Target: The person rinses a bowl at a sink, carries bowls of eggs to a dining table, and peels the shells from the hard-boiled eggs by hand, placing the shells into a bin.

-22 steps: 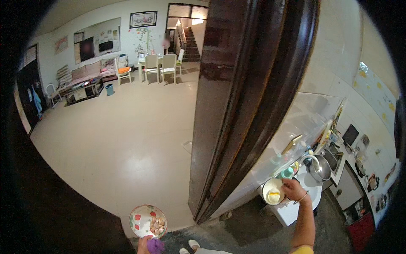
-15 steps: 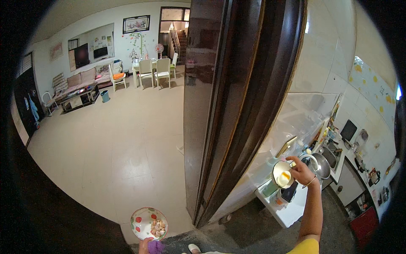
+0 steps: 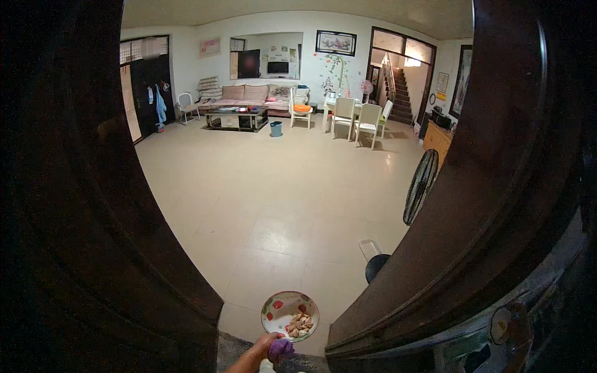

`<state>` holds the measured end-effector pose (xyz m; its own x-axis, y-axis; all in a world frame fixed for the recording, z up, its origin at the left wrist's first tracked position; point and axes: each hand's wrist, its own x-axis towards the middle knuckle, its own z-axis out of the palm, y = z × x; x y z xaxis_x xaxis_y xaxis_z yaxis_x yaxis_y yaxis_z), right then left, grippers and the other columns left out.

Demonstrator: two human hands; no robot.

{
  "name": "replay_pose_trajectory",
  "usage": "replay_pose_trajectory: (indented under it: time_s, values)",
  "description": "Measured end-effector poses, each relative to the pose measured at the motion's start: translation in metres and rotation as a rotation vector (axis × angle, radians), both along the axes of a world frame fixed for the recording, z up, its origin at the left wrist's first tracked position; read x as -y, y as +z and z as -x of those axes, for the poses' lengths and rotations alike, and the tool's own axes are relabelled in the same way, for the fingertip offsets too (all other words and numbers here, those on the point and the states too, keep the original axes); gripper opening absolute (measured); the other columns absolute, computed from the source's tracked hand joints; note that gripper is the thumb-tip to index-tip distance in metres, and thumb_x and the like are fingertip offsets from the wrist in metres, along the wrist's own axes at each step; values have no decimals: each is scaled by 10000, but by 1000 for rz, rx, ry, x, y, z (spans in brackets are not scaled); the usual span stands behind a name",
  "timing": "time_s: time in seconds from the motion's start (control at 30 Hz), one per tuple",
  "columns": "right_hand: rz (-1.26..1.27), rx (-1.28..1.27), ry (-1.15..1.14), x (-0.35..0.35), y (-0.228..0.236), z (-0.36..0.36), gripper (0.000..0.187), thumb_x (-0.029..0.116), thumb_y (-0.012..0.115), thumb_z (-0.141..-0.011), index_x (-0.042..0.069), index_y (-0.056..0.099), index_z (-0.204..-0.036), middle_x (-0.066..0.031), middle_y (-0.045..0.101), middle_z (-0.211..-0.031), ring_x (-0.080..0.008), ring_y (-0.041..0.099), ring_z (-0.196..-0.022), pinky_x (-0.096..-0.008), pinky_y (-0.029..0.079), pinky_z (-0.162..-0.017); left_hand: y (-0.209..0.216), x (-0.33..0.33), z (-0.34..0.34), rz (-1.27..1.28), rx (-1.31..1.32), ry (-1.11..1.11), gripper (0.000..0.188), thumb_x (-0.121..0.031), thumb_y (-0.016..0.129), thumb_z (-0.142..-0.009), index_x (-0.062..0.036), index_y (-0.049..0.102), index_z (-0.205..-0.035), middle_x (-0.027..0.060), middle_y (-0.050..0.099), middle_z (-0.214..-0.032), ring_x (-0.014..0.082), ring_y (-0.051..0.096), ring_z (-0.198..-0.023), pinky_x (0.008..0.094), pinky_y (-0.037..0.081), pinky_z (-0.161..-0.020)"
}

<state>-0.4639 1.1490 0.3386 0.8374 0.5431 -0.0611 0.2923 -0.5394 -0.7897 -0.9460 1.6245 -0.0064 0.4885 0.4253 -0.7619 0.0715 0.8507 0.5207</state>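
My left hand (image 3: 268,344) grips the near rim of a white bowl (image 3: 280,311) with red fruit printed on it. Garlic cloves (image 3: 300,324) lie in its right side. Bunched purple cloth (image 3: 282,349) sits against that hand; whether the fingers hold it too is unclear. In deep shade at the lower right, my right hand (image 3: 518,327) is closed on the edge of a small bowl (image 3: 500,327), dim and hard to make out.
Dark door frames (image 3: 168,261) stand close on both sides of the doorway. Past them, tiled floor (image 3: 267,186) leads to a coffee table (image 3: 236,118), blue bin (image 3: 276,128) and dining chairs (image 3: 343,118). A fan grille (image 3: 421,186) and a low stool (image 3: 369,250) are near the right frame.
My view has swung right to left, from the kitchen counter to the doorway. The bowl of garlic stays in my left hand; the small bowl in my right is now in shade.
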Motion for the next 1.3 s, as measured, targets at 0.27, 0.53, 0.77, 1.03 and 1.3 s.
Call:
replay_pose_trajectory:
  time_s: [0.27,0.53,0.77,1.03,1.3]
  values:
    - [233,157,57,0,-23,78,493,72,570,-742,54,471,-1225,-100,586,-950,-178,599,-743,-295,477,-631,-3,-21,-3,53,23,-99,230,-208,511,-835,-1,544,-929,138,613,-766,277,636,-690,452,526,-597]
    - [336,-44,-43,-78,-18,247,407,231,626,-780,88,582,-1159,-140,563,-1160,-291,562,-1018,-395,436,-910,81,-50,10,-13,-3,-452,309,-157,572,-797,42,520,-1028,137,631,-784,253,638,-616,386,541,-513]
    - [215,-372,-28,-217,-63,307,430,69,512,-771,66,492,-1201,-33,562,-672,-96,497,-580,-268,420,-538,131,-81,16,19,-82,-593,285,-134,556,-836,58,507,-1040,149,645,-819,257,653,-643,361,560,-560]
    - [5,-310,56,-381,-157,266,392,17,495,-756,19,509,-1147,-47,581,-691,-97,515,-578,-260,455,-581,-10,-167,0,98,141,-419,283,-137,494,-862,51,512,-1073,152,637,-812,244,643,-639,353,543,-535]
    - [-214,-230,321,-588,-224,141,439,104,506,-824,15,433,-1248,-106,621,-887,-152,590,-663,-279,494,-529,-45,-365,-47,190,153,-446,548,-373,322,-877,117,481,-1064,265,585,-881,424,590,-810,603,487,-712]
